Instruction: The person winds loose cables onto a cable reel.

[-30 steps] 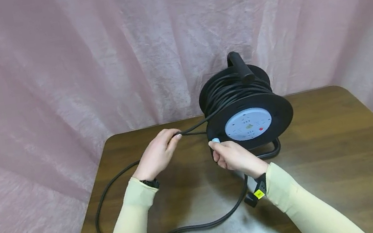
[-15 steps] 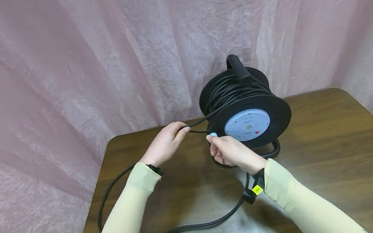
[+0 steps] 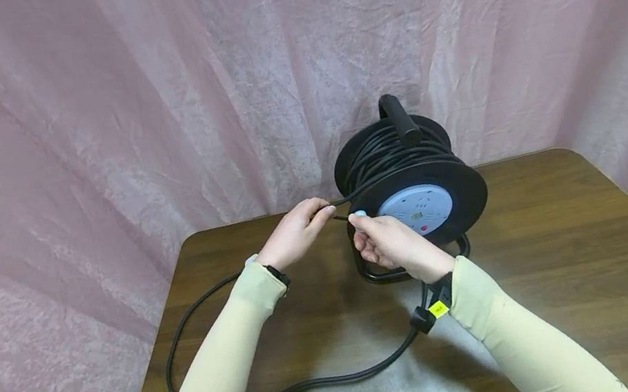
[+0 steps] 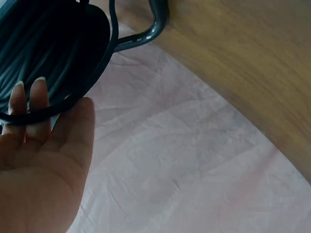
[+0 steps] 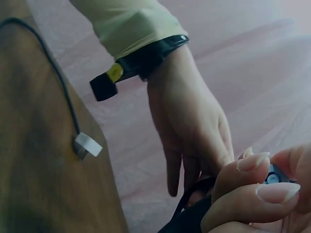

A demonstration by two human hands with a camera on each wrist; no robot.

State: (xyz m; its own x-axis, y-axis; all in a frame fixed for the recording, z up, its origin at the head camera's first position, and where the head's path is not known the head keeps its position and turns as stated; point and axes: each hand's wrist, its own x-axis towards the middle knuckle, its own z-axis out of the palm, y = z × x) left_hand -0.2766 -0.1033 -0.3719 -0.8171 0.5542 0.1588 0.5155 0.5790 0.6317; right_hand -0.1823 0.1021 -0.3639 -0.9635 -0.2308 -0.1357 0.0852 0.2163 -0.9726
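A black cable reel (image 3: 465,194) with a pale blue socket panel (image 3: 417,206) stands tilted at the back of the table. My right hand (image 3: 394,241) pinches the small light blue crank knob (image 3: 359,214) at the reel's left edge; in the right wrist view this knob (image 5: 273,178) shows between thumb and curled fingers. Left of the reel, my left hand (image 3: 298,230) holds the black cable (image 3: 297,388) between thumb and fingers. In the left wrist view the cable (image 4: 36,116) crosses the fingers of my left hand (image 4: 43,165).
Cable wound on the drum lies under the black carrying handle (image 3: 400,121). A loose loop of cable spreads over the wooden table (image 3: 572,262) at the left and front. One cable end bears a white piece (image 5: 88,144). A pink curtain (image 3: 292,73) hangs behind.
The reel's face has turned clockwise, and the knob in my right hand has risen along the rim. My left hand has moved right, closer to the reel, still holding the cable.
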